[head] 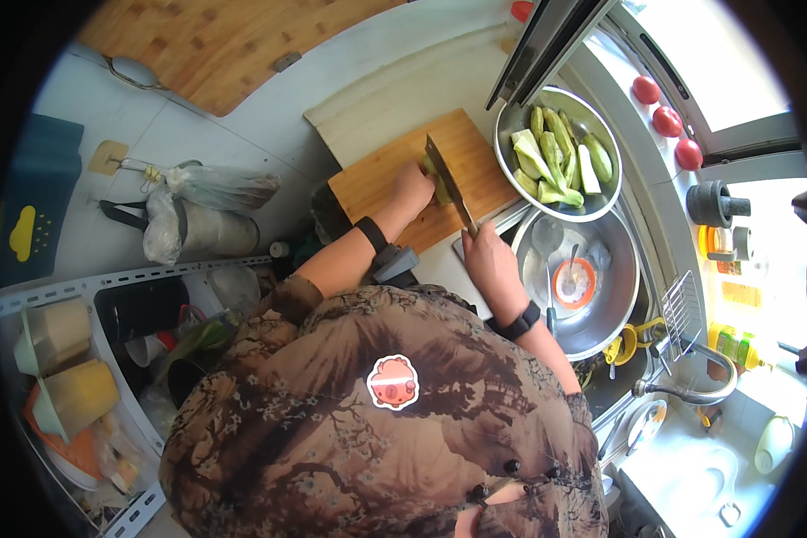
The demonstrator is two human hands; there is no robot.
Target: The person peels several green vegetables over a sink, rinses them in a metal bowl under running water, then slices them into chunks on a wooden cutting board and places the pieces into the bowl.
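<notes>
On a wooden cutting board (362,183), my left hand (415,188) holds down a piece of green vegetable (440,187), mostly hidden by the fingers and the blade. My right hand (489,263) grips the handle of a kitchen cleaver (448,171), its blade standing on edge right beside the vegetable. Whether the edge has entered the piece, I cannot tell. Just right of the board, a metal bowl (502,128) holds several peeled, pale-green vegetable lengths (553,151), which look like eggplant.
A large steel basin (598,323) with a ladle (549,249) and an orange-rimmed bowl (573,283) stands by the right forearm. Beyond are a faucet (699,393), a stone mortar (706,203) and tomatoes (666,121) on the sill. An open window frame (545,47) juts over the metal bowl.
</notes>
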